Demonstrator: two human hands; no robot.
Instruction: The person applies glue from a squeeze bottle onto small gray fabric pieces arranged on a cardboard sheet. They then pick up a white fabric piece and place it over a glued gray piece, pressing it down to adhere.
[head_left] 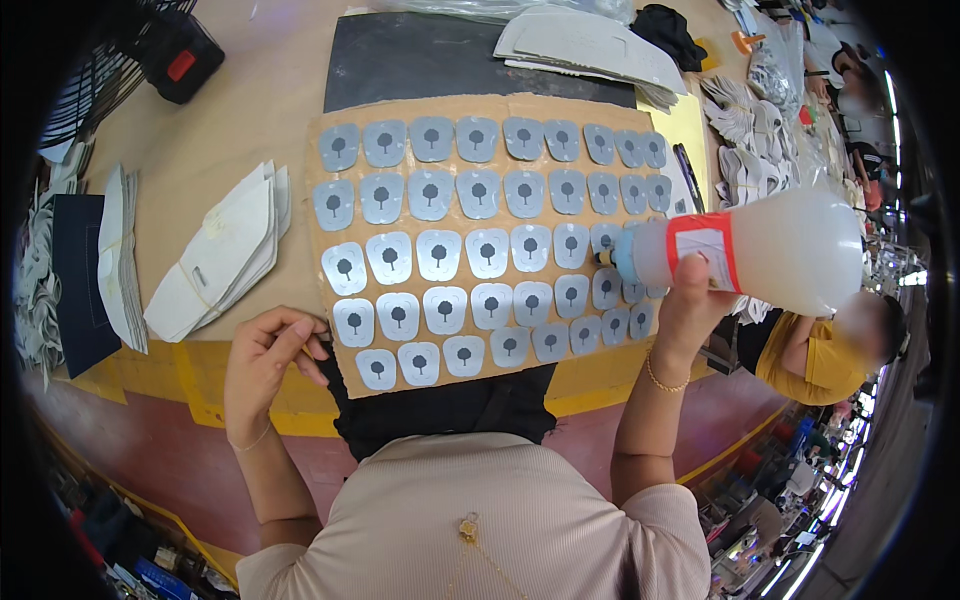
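Note:
My right hand (690,305) grips a large translucent squeeze bottle (805,250) with a red-edged label, its thumb pressed on the side. The bottle is tilted, its blue-ringed neck and dark nozzle pointing left over the right-hand patches. Beneath it lies a brown cardboard sheet (400,225) bearing rows of silvery rounded patches (438,256), each with a dark tree mark. Some patches show glossy wet-looking traces. At the sheet's left edge my left hand (270,365) has its fingers curled, thumb against the forefinger; what they pinch is too small to make out.
Rubber-banded white cut pieces (215,255) lie left, beside a dark blue panel (82,280). A black board (430,65) and stacked white pieces (600,50) lie behind the sheet. A fan (170,50) stands far left. A person in yellow (815,360) is at right.

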